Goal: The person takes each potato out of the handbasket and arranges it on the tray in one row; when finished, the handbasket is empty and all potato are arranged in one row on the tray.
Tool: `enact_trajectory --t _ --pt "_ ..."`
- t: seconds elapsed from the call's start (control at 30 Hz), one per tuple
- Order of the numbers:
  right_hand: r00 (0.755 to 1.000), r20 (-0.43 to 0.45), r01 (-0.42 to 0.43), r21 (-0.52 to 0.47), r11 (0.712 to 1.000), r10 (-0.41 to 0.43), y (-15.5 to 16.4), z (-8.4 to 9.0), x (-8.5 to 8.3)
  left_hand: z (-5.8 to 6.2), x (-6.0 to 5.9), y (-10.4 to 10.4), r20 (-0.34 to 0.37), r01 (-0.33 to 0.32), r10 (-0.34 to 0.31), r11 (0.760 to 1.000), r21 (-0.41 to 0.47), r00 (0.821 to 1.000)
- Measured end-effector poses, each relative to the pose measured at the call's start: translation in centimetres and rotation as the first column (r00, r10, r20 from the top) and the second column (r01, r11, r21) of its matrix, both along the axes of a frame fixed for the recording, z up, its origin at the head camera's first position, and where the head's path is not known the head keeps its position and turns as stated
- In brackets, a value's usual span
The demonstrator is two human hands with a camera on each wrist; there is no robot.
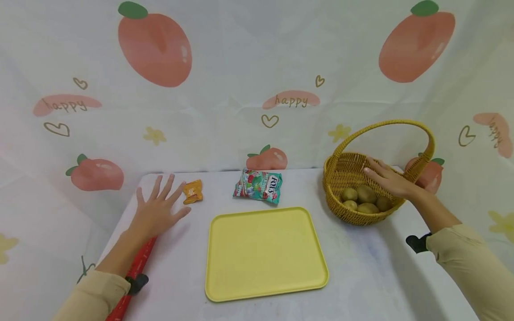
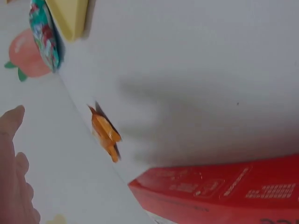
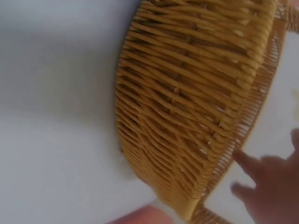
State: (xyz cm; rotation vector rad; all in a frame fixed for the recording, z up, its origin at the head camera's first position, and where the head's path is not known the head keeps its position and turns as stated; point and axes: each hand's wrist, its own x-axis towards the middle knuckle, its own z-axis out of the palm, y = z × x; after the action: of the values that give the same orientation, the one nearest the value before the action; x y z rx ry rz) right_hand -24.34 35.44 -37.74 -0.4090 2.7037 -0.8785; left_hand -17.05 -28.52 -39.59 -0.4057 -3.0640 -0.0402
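My left hand (image 1: 154, 214) hovers over the table's left side with its fingers spread, holding nothing. Just beyond its fingertips lies a small orange packet (image 1: 193, 191). Under the left forearm is a red box (image 2: 224, 191), partly covered by the arm in the head view. My right hand (image 1: 387, 179) hangs over the wicker basket (image 1: 363, 218), beneath its arched handle, fingers extended and empty. Several brownish-green round fruits, perhaps kiwis (image 1: 366, 194), lie inside the basket. From the right wrist view the hand is beside the rim; whether it touches cannot be told.
A yellow tray (image 1: 267, 254) lies mid-table with nothing on it. Behind it, a teal Fox's candy bag (image 1: 259, 186) lies near the table's back edge. A white cloth printed with peaches (image 1: 225, 58) hangs behind the table.
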Motion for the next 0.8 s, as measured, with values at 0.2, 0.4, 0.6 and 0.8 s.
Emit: enact_trajectory --t 0.2,0.4,0.6,0.8 --pt "0.978 0.207 -0.008 -0.112 0.994 0.031 0.6 -0.5 -0.4 -1.0 1.6 1.9 0.035 0.116 -0.116 0.993 -0.007 0.993" --pt "0.945 0.327 0.027 -0.121 0.992 0.014 1.1 -0.9 -1.0 -2.6 3.1 3.1 0.128 0.197 -0.192 0.980 -0.023 0.973" --pt "0.945 0.325 -0.005 -0.055 0.998 0.022 1.3 -1.2 -1.6 -3.7 4.1 3.5 0.250 0.229 -0.218 0.973 -0.016 0.943" --pt "0.949 0.302 -0.106 0.028 0.994 0.093 1.9 -1.8 -2.2 -4.3 4.6 3.4 0.311 0.225 -0.222 0.974 0.027 0.924"
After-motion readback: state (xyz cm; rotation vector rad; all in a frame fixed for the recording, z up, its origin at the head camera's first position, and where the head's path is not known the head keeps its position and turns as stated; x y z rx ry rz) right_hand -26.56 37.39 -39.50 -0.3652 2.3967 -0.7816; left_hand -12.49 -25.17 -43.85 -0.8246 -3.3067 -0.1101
